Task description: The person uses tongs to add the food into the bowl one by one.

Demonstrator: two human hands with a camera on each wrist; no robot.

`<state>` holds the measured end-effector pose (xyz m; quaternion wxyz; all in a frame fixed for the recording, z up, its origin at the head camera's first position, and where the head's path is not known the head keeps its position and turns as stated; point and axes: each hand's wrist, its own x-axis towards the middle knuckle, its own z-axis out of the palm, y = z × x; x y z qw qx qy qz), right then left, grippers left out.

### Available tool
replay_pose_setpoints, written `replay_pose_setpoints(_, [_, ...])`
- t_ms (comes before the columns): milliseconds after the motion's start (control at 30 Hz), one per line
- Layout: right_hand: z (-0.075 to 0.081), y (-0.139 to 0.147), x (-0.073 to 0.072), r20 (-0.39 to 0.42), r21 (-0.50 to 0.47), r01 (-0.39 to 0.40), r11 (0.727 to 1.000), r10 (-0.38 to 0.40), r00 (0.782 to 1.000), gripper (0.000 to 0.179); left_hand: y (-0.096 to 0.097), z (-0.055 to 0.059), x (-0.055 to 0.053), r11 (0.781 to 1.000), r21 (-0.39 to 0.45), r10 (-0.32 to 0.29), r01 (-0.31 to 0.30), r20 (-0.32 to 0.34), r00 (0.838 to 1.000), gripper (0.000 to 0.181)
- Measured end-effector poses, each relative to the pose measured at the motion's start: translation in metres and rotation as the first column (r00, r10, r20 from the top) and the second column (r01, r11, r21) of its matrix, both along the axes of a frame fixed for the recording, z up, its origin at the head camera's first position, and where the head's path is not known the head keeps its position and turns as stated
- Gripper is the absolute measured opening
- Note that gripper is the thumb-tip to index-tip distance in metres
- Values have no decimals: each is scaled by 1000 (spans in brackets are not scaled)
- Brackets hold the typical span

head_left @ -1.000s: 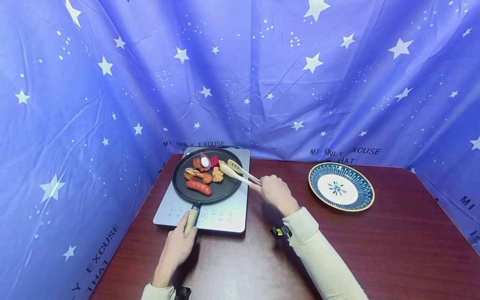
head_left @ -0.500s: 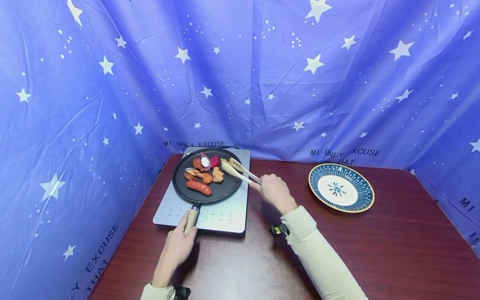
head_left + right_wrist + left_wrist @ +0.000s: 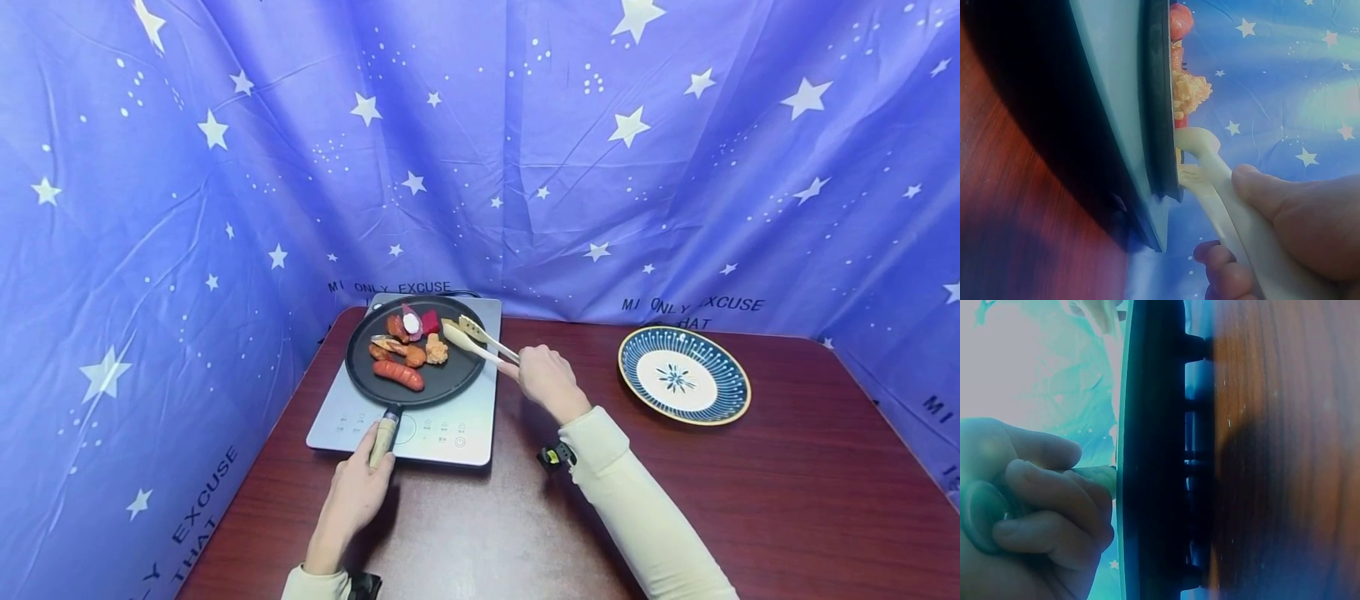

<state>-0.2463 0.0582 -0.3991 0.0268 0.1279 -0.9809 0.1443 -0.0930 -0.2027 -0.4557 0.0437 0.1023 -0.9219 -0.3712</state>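
A flat black frying pan [image 3: 450, 387] sits on a silver induction cooker [image 3: 330, 421]. My left hand [image 3: 358, 490] grips its pale handle [image 3: 383, 439], fingers wrapped round it in the left wrist view. With my right hand [image 3: 551, 383] I hold cream tongs [image 3: 491, 344], thumb on one side and fingers on the other. The tongs' tips are at the pan's right side, around or beside a small yellowish piece [image 3: 449, 324] they partly hide. In the pan lie a scored red sausage [image 3: 398, 375], a fried nugget [image 3: 436, 350], a dark red cube [image 3: 430, 322] and several other pieces.
A blue-and-white patterned plate [image 3: 684, 375] with a yellow rim stands on the dark red wooden table [image 3: 810, 467], to the right. Blue star-printed cloth [image 3: 570, 192] hangs behind and at both sides. A dark cable [image 3: 459, 293] lies behind the cooker.
The tongs' tips have shifted slightly right, away from the dark red cube, and the yellowish piece has moved right too. My left hand and the pan have stayed in place.
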Motion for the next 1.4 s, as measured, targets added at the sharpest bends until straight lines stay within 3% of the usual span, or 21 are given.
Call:
replay_pose_setpoints(533, [0,0,-2,10,9,0,1000,0,1000,50,-1,0,0,1000,-6,-7,7,-2,1000,57])
replay_pose_setpoints(833, [5,6,3,-35,-53,-24,998,22,999,47,0,0,0,1000,-2,-5,5,0,1000,57])
replay_pose_setpoints(1033, [3,17,6,-60,-106,-21,994,15,998,46,0,-1,-1,1000,-1,-10,10,4,1000,58])
replay_pose_setpoints(1400, [3,46,20,-42,-96,-35,995,31,999,44,-1,-1,0,1000,-9,-11,11,-17,1000,57])
